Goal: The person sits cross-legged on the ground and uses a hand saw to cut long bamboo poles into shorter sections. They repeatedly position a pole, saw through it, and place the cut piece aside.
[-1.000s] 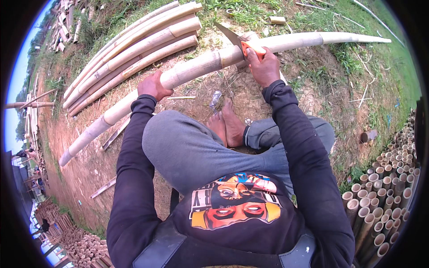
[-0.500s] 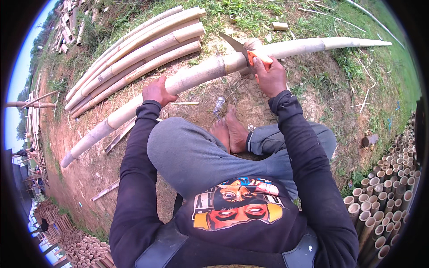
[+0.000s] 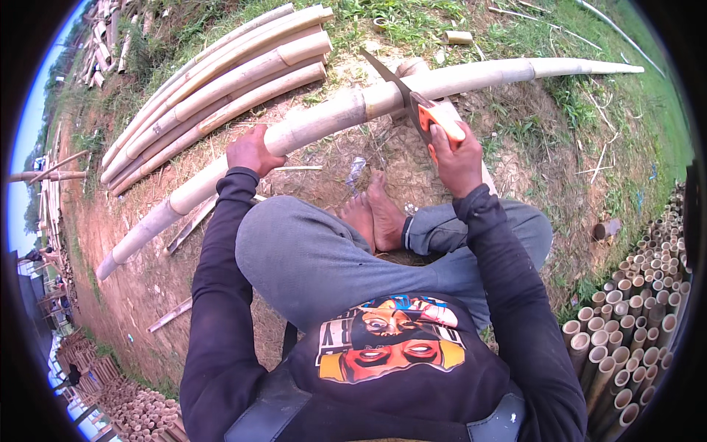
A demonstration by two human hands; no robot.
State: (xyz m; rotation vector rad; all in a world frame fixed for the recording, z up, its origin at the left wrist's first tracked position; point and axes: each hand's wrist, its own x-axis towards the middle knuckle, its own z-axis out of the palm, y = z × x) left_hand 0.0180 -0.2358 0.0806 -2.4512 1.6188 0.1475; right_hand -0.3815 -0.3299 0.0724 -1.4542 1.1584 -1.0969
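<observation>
Saw (image 3: pixel 406 96): drawn back toward the person against the frame half a second earlier, with the right hand (image 3: pixel 460 158) behind it; we find the left hand (image 3: pixel 254 151) at about the same spot on the pole.
Pole (image 3: pixel 317 121): one long bamboo length, spanning the ground (image 3: pixel 140 309) from bare earth on the left to the grassy edge on the right; a bamboo piece (image 3: pixel 414 68) shows under it, just beyond the blade.
Right-hand grip: closed about the orange handle (image 3: pixel 445 121), clear of the pole.
Left-hand grip: clasped over the pole, thumb on the near side; we cannot see every finger, nor judge the pressure.
Blade: across the pole, right of a node; we cannot tell the cut's depth.
Hazards: in our judgement, a slack left hand could let the pole roll and the blade skip; sagging at the cut could pinch the steel. Bare feet (image 3: pixel 379 214) sit near, exposed to a falling piece or a slipped stroke.
Containers: we note none in use. Crumpled clear plastic (image 3: pixel 355 171) lies by the toes, its kind and contents unclear. Bundled tubes (image 3: pixel 596 383) at lower right show open ends; we cannot tell what, if anything, is inside.
</observation>
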